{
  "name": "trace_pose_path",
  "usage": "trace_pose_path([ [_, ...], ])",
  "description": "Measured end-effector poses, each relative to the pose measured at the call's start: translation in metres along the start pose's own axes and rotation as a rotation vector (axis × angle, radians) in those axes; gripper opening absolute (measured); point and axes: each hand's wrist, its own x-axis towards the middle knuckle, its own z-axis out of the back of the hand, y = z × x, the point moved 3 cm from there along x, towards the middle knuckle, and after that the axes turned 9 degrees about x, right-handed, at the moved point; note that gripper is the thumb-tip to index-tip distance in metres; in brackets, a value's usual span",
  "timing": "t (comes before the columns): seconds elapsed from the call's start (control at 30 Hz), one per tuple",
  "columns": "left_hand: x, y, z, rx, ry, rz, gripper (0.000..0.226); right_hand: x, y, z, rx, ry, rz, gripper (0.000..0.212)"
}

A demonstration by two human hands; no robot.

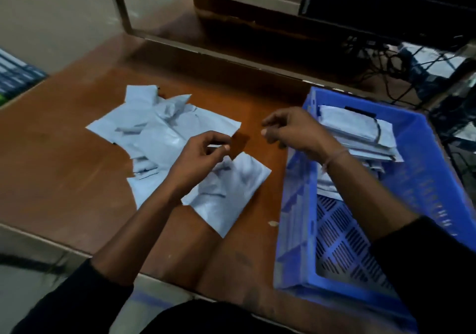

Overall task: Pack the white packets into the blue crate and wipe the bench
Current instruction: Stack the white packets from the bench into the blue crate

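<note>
Both forearms reach forward from dark sleeves pushed up toward the elbows. The left hand [199, 153] hangs in mid-frame, palm down, its fingers loosely curled with the fingertips [226, 148] drawn toward the thumb; whether they pinch anything cannot be told. The right hand [288, 127] is raised a little farther forward, wrist bent, fingers curled loosely and pointing left, holding nothing that shows. A thin band circles the right wrist. The two hands are near each other but apart.

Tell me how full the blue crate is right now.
Partly full. The blue crate holds a stack of white packets at its far end, while its slotted floor lies bare at the near end.
</note>
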Motion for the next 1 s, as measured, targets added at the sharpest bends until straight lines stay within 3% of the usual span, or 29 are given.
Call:
trace_pose_path([
  [0.1,-0.006,0.017,0.022,-0.048,-0.095,0.059,0.017,0.033,0.004,-0.045,-0.023,0.119,-0.071,0.018],
  [0.27,-0.015,0.042,0.061,-0.123,-0.248,0.169,0.015,0.069,0.01,-0.11,-0.017,0.151,-0.087,0.013],
  [0.4,-0.02,0.071,0.091,-0.115,-0.363,0.275,0.009,0.071,0.023,-0.153,-0.061,0.169,-0.034,0.043],
  [0.47,-0.021,0.086,0.101,-0.094,-0.356,0.321,0.013,0.069,0.028,-0.171,-0.146,0.171,0.004,0.046],
  [0.57,-0.02,0.099,0.109,-0.108,-0.321,0.392,0.032,0.074,0.026,-0.184,-0.137,0.231,-0.015,0.029],
  [0.8,-0.015,0.095,0.117,-0.247,-0.358,0.417,0.071,0.079,0.038,-0.152,0.29,0.234,-0.253,0.011],
  [0.93,0.0,0.087,0.109,-0.445,-0.158,0.36,0.054,0.081,0.045,-0.154,0.412,0.168,-0.257,0.011],
  [1.0,0.005,0.095,0.108,-0.455,-0.159,0.344,0.044,0.084,0.046,-0.158,0.406,0.132,-0.251,0.006],
])
